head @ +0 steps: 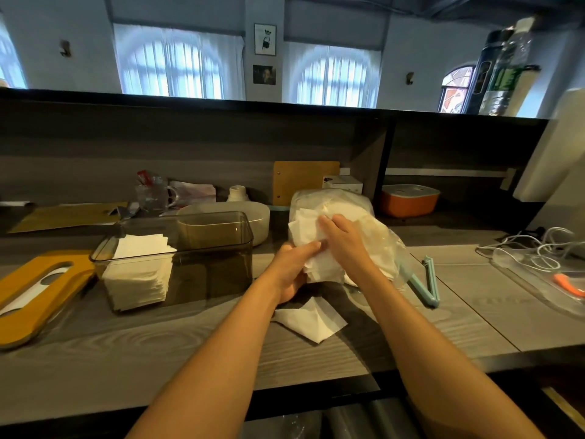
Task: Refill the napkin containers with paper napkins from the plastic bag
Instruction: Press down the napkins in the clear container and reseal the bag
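Note:
A clear plastic bag [354,204] full of white paper napkins lies on the grey counter, right of centre. My left hand [291,270] grips a bunch of napkins [311,237] at the bag's open end from below. My right hand [343,239] lies over the same bunch with its fingers curled on it. To the left stands a smoky transparent napkin container [215,245], lid off, with a stack of white napkins [139,270] in its left half. A loose napkin [311,320] lies on the counter below my hands.
A yellow lid with a slot [34,289] lies at the far left. A pale blue bag clip [424,282] rests right of the bag. White cables [535,251] and a clear tray sit far right. A white oval box [253,217], an orange box [408,199] and jars stand behind.

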Demonstrator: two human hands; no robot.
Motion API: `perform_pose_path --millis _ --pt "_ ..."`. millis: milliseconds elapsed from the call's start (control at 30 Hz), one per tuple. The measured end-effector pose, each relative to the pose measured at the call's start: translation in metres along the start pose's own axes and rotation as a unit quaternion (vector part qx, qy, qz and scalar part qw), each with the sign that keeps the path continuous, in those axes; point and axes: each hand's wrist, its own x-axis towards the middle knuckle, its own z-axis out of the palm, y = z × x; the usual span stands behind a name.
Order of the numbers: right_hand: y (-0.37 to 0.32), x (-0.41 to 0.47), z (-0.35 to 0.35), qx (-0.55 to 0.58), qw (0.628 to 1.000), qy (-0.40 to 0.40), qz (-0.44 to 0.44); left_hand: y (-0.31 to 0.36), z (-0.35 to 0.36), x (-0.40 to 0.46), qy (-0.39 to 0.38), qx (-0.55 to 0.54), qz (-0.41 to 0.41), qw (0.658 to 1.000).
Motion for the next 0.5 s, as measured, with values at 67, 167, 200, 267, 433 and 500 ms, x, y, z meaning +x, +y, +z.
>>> perform_pose_path --millis 67,167,200,267,433,500 --pt "0.0 0.0 0.0 0.0 1.0 -0.009 -0.003 0.002 -0.001 0.0 0.013 -0.014 0.01 1.0" --pt "-0.003 0.003 -0.004 0.1 0.993 0.057 0.037 0.009 -0.005 -0.001 0.017 -0.14 0.051 0.989" --pt "-0.003 0.004 -0.007 0.149 0.984 0.068 0.071 0.01 -0.008 -0.001 0.017 -0.179 0.066 0.982" --pt "-0.005 0.002 -0.01 0.197 0.97 0.019 0.14 0.012 -0.01 -0.002 0.019 -0.205 0.082 0.975" --pt "-0.011 0.001 -0.002 0.225 0.954 -0.048 0.194 0.011 -0.005 -0.006 0.037 -0.123 0.085 0.988" --pt "-0.009 0.007 0.0 0.181 0.959 -0.02 0.218 0.011 -0.002 -0.004 0.051 -0.094 0.085 0.991"
